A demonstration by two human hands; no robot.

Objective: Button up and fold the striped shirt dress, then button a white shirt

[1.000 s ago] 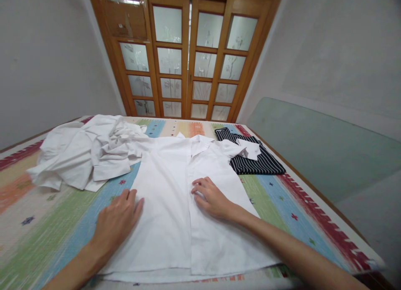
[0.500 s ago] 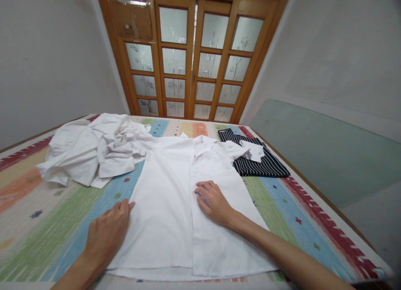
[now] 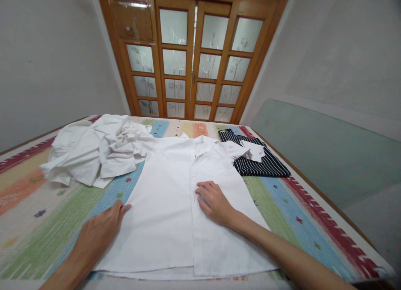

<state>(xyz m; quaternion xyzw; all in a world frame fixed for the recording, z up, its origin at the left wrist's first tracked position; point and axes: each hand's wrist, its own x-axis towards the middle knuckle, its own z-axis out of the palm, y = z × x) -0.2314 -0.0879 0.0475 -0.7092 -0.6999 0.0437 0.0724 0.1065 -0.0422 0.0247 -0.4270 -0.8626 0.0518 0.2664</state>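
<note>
A white short-sleeved shirt [image 3: 169, 198] lies spread flat, front up, on the striped colourful cloth [image 3: 37, 223] that covers the surface. My right hand [image 3: 213, 201] rests palm down on the shirt's front, just right of the button placket, fingers loosely apart. My left hand [image 3: 98, 231] lies flat at the shirt's left side edge, fingers together and stretched out, holding nothing. The shirt's right sleeve [image 3: 250, 150] overlaps a folded black striped garment [image 3: 266, 165].
A heap of crumpled white clothing [image 3: 90, 150] sits at the back left, touching the spread shirt's left sleeve. Wooden glazed doors [image 3: 188, 56] stand behind the surface. The surface's right edge [image 3: 328, 206] runs along a pale green wall panel.
My left hand has slid back and to the left, off the shirt body to its side edge. My right hand has stayed almost where it was on the shirt front.
</note>
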